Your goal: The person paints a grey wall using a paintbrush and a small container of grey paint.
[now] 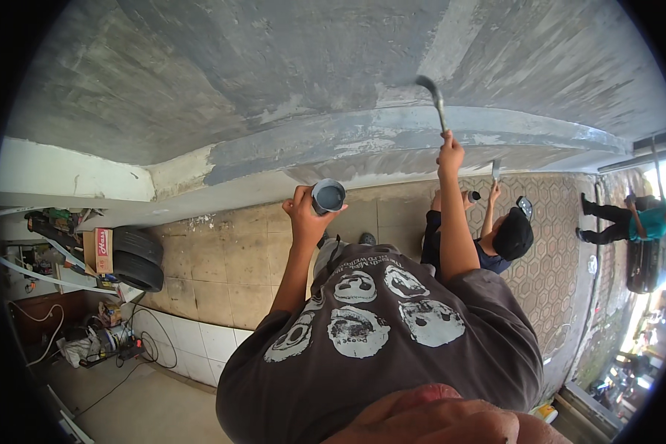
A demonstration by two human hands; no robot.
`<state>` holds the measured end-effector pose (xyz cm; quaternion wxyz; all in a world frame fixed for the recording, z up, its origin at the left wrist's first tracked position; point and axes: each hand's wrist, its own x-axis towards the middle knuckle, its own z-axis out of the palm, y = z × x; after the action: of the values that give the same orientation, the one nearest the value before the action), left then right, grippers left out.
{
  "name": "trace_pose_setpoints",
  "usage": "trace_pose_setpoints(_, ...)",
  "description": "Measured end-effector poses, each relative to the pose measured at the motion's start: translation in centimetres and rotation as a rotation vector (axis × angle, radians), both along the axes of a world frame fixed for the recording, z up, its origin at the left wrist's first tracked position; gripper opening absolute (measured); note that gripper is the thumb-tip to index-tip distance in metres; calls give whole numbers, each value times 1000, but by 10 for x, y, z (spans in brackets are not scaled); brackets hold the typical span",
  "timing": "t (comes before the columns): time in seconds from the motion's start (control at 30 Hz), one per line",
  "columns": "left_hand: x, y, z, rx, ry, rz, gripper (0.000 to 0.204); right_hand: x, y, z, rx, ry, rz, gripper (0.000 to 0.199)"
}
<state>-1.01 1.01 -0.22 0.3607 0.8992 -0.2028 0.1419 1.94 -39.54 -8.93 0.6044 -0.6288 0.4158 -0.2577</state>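
My left hand [303, 216] is wrapped round a small dark cup [328, 197] with grey paint in it, held upright in front of my chest. My right arm reaches up, and my right hand [451, 154] grips the handle of a paintbrush [438, 103]. The brush curves to the left at its top, and its dark end is smeared by motion at the grey-streaked wall [333, 66]. Below that surface runs a ledge [348, 137] with patchy grey paint and paler strips.
Close on my right, a person in a black cap [513, 233] holds a brush [496, 170] and a small cup. Another person in a teal top [650, 222] stands farther right. Stacked tyres [137, 259], a cardboard box [100, 250] and cables lie at left. Tiled floor [233, 266] runs below.
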Motion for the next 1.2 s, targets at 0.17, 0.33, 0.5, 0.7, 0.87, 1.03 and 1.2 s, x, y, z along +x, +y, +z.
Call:
trace_pose_setpoints(0.17,-3,7,-7,16,10,26,63,-1,26,0,268,-155,-141,44)
trace_pose_setpoints(0.33,6,0,5,16,14,-6,61,37,101,-14,-195,-39,80,42)
trace_pose_setpoints(0.5,6,4,0,14,66,17,61,26,165,28,-295,43,439,39)
trace_pose_setpoints(0.7,20,10,-17,2,139,-57,64,19,74,6,-124,21,202,42)
trace_pose_setpoints(0.87,48,13,-17,6,135,-96,63,-19,11,3,123,-8,-198,44)
trace_pose_setpoints(1.03,93,0,-9,10,85,-129,63,10,32,-9,122,-32,-209,44)
trace_pose_setpoints(1.2,108,-18,5,22,50,-152,64,30,122,-44,-186,68,228,40)
